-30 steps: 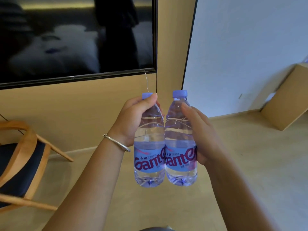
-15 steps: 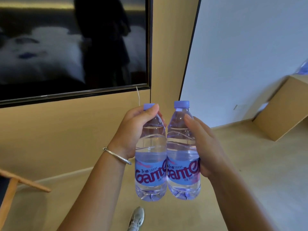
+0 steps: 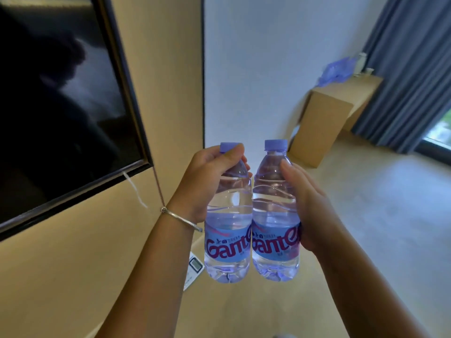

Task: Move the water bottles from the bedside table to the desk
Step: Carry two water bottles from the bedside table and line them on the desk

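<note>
Holding two clear plastic water bottles with lilac caps upright in mid-air, side by side and touching: left hand (image 3: 207, 184) has its grip curled round the shoulder of the left bottle (image 3: 228, 230), thumb against the cap; right hand (image 3: 314, 211) wraps the right bottle (image 3: 275, 223) from its outer side. Light wooden counter (image 3: 327, 123) stands well apart, by the grey curtain (image 3: 410, 69). Silver bangle (image 3: 180, 218) on left wrist.

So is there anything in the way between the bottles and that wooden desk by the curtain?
Nothing visible. The left hand and right hand each hold a bottle up in the air, and only open floor lies between them and the desk. Blue things already sit on its top.
</note>
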